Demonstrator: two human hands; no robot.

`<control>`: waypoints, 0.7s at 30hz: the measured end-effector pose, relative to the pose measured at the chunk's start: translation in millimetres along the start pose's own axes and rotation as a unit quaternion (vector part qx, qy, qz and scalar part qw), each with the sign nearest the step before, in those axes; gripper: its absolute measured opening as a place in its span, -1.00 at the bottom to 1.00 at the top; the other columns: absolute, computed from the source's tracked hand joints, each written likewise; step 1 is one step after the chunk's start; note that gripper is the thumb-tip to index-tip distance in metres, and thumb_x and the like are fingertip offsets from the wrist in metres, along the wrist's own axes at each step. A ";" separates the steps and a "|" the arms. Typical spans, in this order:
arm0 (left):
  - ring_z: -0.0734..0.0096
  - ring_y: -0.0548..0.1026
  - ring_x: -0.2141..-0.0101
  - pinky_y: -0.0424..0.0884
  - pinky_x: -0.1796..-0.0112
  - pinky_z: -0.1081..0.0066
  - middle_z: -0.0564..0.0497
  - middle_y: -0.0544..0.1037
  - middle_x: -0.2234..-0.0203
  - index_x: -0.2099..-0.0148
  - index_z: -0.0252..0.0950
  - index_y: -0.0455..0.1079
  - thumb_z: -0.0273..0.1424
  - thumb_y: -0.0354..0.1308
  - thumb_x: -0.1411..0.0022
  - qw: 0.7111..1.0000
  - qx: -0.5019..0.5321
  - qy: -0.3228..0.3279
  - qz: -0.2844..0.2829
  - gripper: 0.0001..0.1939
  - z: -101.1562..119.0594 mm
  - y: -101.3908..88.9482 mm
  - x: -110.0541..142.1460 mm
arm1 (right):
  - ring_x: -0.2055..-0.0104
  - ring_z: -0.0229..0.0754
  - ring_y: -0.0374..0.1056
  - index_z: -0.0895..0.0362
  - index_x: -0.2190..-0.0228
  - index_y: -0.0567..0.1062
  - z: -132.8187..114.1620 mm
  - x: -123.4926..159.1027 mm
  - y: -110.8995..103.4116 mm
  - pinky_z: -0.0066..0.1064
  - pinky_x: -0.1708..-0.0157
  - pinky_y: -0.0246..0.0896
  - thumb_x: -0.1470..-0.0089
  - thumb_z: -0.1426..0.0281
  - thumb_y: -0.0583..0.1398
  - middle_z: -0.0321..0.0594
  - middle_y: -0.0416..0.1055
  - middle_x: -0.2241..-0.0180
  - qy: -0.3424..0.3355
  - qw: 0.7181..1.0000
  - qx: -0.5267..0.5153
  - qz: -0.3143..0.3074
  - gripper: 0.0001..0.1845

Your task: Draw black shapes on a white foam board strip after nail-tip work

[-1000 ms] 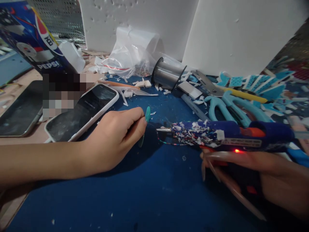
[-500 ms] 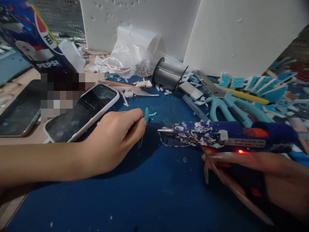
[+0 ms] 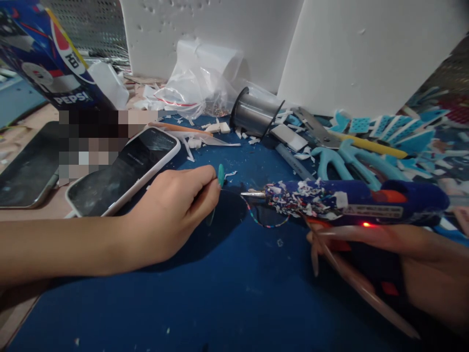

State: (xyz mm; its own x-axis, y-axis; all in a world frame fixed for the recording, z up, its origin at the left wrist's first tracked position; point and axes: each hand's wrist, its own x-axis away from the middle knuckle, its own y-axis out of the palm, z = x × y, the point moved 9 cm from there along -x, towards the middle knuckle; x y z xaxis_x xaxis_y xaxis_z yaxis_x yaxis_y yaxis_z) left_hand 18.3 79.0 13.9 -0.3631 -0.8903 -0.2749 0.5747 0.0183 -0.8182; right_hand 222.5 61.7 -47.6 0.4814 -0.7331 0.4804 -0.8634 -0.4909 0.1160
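Note:
My left hand [image 3: 176, 210] is closed, its thumb and fingers pinching a small flat teal piece [image 3: 221, 174] that shows past the fingertips. A thin thread seems to run from this hand toward the glue gun's nozzle. Gripped in my right hand [image 3: 414, 264] is a blue hot glue gun [image 3: 366, 195], with its metal tip pointing left and a red light glowing on its side. Scraps of paper and debris coat its front. Below the nozzle hangs a loop of tiny multicoloured beads [image 3: 264, 224]; how its ends are held is unclear.
Two phones [image 3: 128, 168] and a Pepsi can [image 3: 66, 63] are at left. Behind stand a plastic bag [image 3: 205, 83], a spool [image 3: 258, 112] and white foam boards [image 3: 212, 34]. Teal-handled scissors [image 3: 326, 164], a yellow stick [image 3: 381, 144] and blue-white cut pieces [image 3: 395, 129] lie at right.
The glue gun has shifted slightly upward at its tip and tilted a little. The bead loop now sags lower and curves more. My left hand has barely moved.

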 end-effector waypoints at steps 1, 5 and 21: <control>0.63 0.07 0.71 -0.03 0.64 0.51 0.21 0.08 0.75 0.55 -0.25 0.01 -0.51 -0.12 -0.25 1.000 0.001 -0.001 0.001 -0.69 -0.2 -0.3 -0.1 | 0.59 -0.14 0.44 -0.03 0.40 0.65 1.0 -0.1 0.5 -0.36 0.48 0.44 0.02 0.13 0.27 -0.15 0.51 0.58 0.003 1.000 -0.005 -0.008 -0.78; 0.63 0.06 0.70 -0.03 0.64 0.51 0.21 0.07 0.74 0.55 -0.25 0.00 -0.50 -0.12 -0.26 1.000 0.002 -0.001 0.000 -0.69 -0.6 -0.2 0.1 | 0.60 -0.17 0.43 -0.07 0.42 0.66 -1.2 -0.6 -0.8 -0.38 0.49 0.42 0.01 0.19 0.28 -0.17 0.53 0.59 -0.013 1.000 -0.018 0.005 -0.84; 0.63 0.08 0.71 -0.01 0.64 0.52 0.21 0.10 0.76 0.57 -0.25 0.02 -0.52 -0.12 -0.24 1.000 0.016 -0.003 -0.001 -0.68 2.1 -1.4 -1.6 | 0.63 -0.13 0.38 -0.04 0.66 0.54 -10.7 -1.5 8.4 -0.30 0.47 0.40 -0.01 -0.01 0.15 -0.19 0.33 0.75 -0.016 0.991 0.123 0.050 -0.58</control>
State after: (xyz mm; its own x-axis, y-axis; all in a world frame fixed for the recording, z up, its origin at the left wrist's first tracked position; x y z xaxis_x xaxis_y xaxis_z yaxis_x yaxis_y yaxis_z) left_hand 19.7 79.4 16.5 -0.3603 -0.8929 -0.2701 0.5971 0.0018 -0.8022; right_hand 212.9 63.8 -38.0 0.4023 -0.7967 0.4510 -0.8464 -0.5114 -0.1485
